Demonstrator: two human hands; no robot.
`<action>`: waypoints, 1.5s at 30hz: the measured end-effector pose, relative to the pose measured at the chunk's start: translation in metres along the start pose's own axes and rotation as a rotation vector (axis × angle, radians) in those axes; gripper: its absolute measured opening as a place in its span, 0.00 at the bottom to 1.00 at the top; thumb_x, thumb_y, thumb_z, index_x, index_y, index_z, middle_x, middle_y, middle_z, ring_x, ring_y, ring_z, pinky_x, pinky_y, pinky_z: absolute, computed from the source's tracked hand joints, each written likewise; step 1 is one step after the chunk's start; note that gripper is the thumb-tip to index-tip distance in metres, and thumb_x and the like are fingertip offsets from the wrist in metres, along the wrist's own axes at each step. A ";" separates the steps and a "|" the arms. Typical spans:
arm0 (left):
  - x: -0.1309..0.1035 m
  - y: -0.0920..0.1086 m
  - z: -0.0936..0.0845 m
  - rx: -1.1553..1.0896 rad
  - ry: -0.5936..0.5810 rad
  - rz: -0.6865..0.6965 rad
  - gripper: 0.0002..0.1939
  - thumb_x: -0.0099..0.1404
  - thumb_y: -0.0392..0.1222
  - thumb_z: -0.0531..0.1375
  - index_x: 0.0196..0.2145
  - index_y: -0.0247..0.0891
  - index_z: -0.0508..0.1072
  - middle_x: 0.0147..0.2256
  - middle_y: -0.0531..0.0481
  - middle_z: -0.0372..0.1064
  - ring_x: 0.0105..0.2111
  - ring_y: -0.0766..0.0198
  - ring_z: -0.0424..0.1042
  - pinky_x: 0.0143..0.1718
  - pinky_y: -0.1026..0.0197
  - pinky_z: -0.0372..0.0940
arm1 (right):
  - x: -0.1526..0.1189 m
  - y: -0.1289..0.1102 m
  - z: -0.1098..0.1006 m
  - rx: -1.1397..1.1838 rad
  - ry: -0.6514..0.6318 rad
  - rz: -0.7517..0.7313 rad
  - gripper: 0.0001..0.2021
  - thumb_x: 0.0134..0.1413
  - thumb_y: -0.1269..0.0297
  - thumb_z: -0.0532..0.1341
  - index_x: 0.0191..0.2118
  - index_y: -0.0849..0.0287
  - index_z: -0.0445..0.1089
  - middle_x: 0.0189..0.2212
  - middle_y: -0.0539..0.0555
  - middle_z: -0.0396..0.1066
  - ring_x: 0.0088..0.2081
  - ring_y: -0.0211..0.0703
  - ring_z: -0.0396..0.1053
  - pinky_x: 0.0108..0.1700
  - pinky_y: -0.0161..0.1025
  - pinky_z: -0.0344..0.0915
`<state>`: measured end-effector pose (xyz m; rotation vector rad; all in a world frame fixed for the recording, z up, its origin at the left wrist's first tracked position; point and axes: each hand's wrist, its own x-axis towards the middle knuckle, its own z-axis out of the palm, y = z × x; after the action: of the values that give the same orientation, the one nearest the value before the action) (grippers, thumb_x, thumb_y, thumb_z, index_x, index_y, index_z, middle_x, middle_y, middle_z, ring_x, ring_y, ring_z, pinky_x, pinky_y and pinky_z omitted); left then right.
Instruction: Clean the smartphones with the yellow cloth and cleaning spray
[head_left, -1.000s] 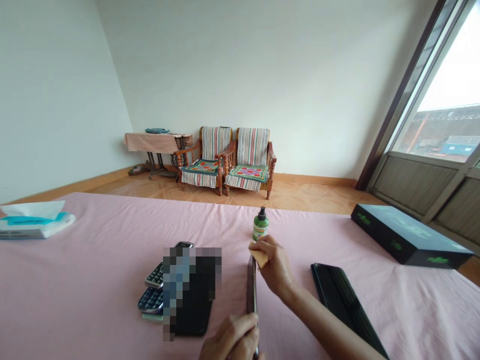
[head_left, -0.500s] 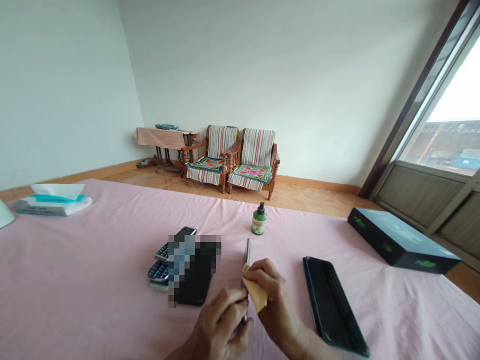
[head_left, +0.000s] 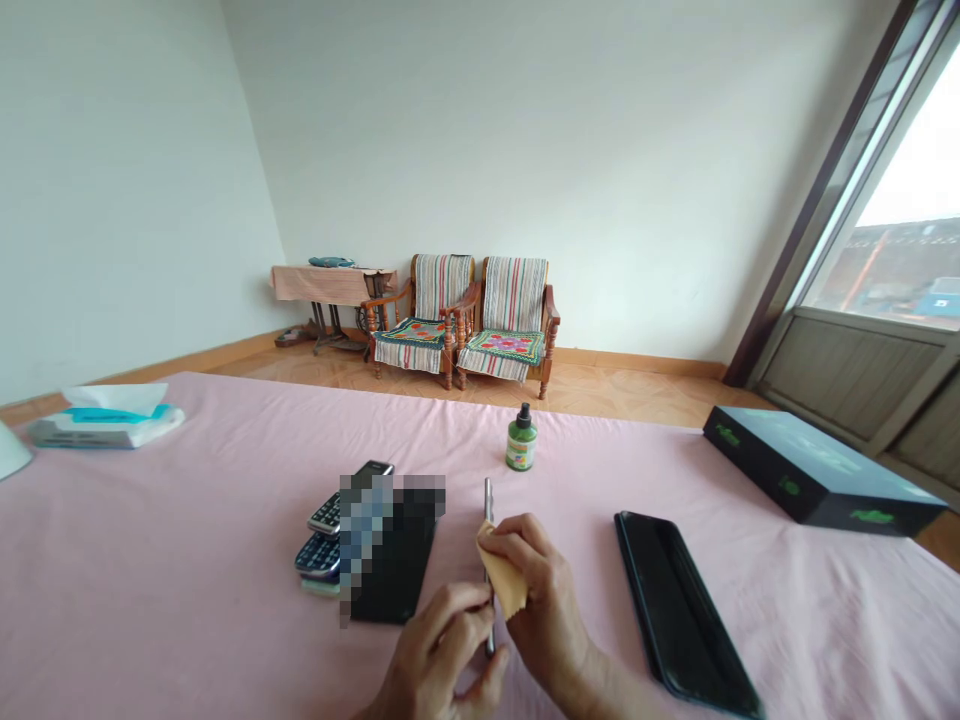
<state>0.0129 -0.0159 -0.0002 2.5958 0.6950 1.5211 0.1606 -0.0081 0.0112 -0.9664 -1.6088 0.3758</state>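
Observation:
Held upright on its edge, a thin silver-rimmed phone (head_left: pixel 489 496) points away from me, so only its narrow side shows. My left hand (head_left: pixel 444 650) grips its near end between thumb and fingers. A yellow cloth with a zigzag edge (head_left: pixel 507 588) is pinched in my right hand (head_left: pixel 551 610) and pressed against the phone's side. Left of my hands lies a black flat item (head_left: pixel 401 570), partly pixelated. Beside it are two keypad phones, one (head_left: pixel 327 515) resting over the other (head_left: pixel 318 556). To the right lies a large black phone (head_left: pixel 686 610), screen up.
A green spray bottle (head_left: pixel 521 443) stands beyond my hands. A black box with a pale top (head_left: pixel 825 475) sits at the right, a tissue pack (head_left: pixel 109 425) at the far left. Pink cloth (head_left: pixel 187 560) covers the surface. Two wooden armchairs (head_left: pixel 501 330) stand by the wall.
The phone has turned slightly, showing more of its edge and less of its face. My right hand and the cloth have shifted a little left. The camera view has moved slightly.

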 end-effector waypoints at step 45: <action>0.012 0.013 0.003 -0.305 -0.272 -0.469 0.11 0.56 0.31 0.60 0.37 0.40 0.68 0.32 0.52 0.70 0.33 0.63 0.72 0.35 0.66 0.65 | -0.052 -0.027 -0.028 -0.130 -0.125 -0.095 0.19 0.54 0.76 0.56 0.51 0.55 0.65 0.39 0.57 0.63 0.36 0.43 0.69 0.34 0.34 0.68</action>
<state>0.0247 -0.0220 0.0118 2.1549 0.8801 1.0216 0.1754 -0.0711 0.0034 -0.9760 -1.8037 0.2728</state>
